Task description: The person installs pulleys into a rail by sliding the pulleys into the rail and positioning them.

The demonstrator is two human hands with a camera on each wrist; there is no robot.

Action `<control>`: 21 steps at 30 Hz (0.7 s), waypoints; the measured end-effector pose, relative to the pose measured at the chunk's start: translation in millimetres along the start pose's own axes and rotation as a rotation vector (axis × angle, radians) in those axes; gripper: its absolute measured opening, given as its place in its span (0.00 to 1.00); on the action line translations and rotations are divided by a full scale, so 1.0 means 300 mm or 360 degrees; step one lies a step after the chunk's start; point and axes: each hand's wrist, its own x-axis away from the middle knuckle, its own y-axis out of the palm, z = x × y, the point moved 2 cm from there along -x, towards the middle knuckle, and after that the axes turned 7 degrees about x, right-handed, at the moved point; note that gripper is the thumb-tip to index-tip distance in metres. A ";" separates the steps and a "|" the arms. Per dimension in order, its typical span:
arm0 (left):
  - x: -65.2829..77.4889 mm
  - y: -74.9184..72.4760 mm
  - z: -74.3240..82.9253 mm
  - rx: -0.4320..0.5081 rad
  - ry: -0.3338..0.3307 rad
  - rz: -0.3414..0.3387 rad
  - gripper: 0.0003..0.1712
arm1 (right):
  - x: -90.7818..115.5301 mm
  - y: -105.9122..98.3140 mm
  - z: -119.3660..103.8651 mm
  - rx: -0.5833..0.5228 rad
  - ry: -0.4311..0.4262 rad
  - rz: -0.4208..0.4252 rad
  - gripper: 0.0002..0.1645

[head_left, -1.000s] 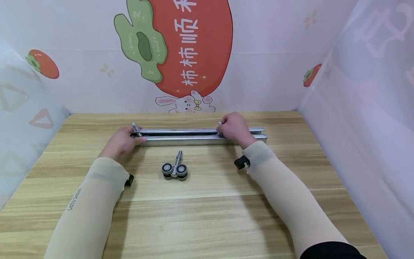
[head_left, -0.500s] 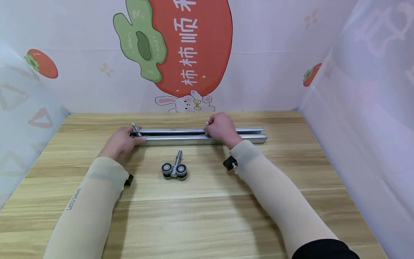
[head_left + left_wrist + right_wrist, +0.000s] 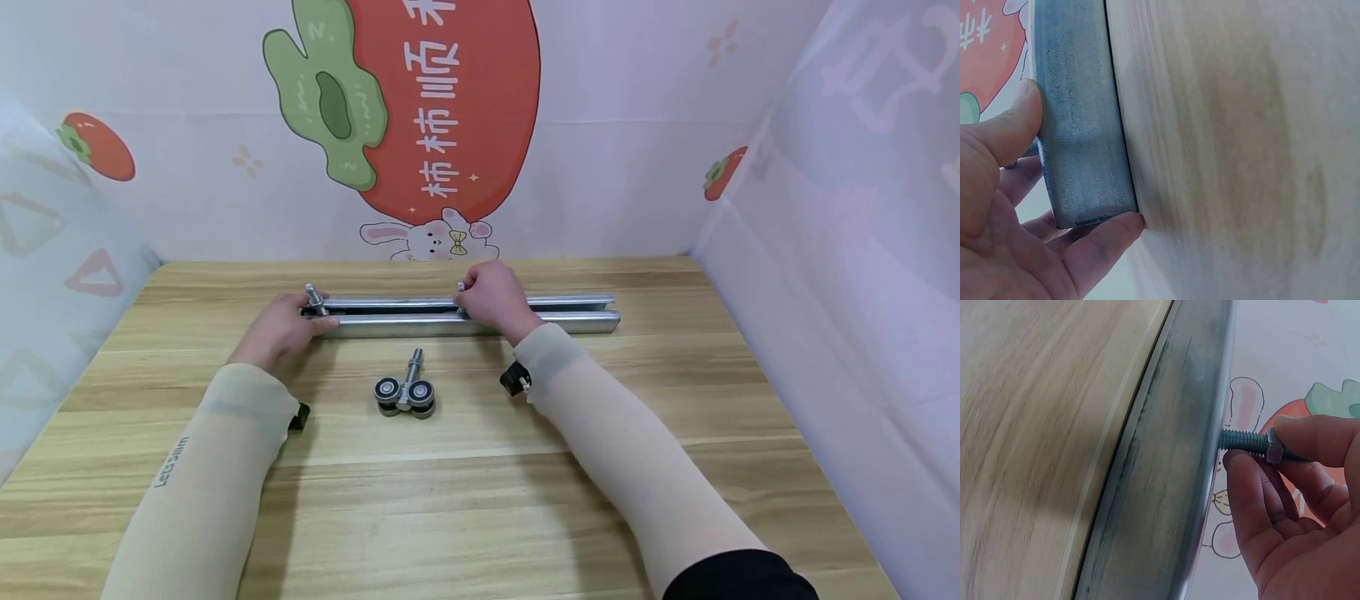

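A silvery metal channel rail lies crosswise on the table with its slot facing up. My left hand grips its left end; the left wrist view shows the thumb at the upper edge and fingers about the end. Beside those fingers a threaded bolt stands up from the slot. My right hand pinches a second threaded bolt at its nut, near the rail's middle. This bolt's lower end is hidden inside the rail. In front lies a roller trolley with several small wheels and a threaded stem.
The wood-grain table ends at the back against a printed cloth wall. More cloth hangs along the left side and the right side.
My right hand has slid left along the rail with the bolt, from the right part to near the middle. The left hand, rail and loose trolley have stayed put.
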 end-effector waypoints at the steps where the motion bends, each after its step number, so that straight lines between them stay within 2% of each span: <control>1: 0.000 0.000 0.000 -0.0004 0.0001 0.0000 0.38 | 0.000 0.003 -0.004 -0.0005 0.0005 -0.0005 0.12; 10: 0.003 0.002 0.006 0.0035 -0.0007 0.0012 0.37 | -0.009 0.019 -0.018 -0.0069 0.0066 -0.0051 0.09; 21: 0.007 0.000 0.003 0.0031 -0.0011 0.0010 0.38 | -0.007 0.018 -0.019 -0.0035 0.0045 -0.0081 0.08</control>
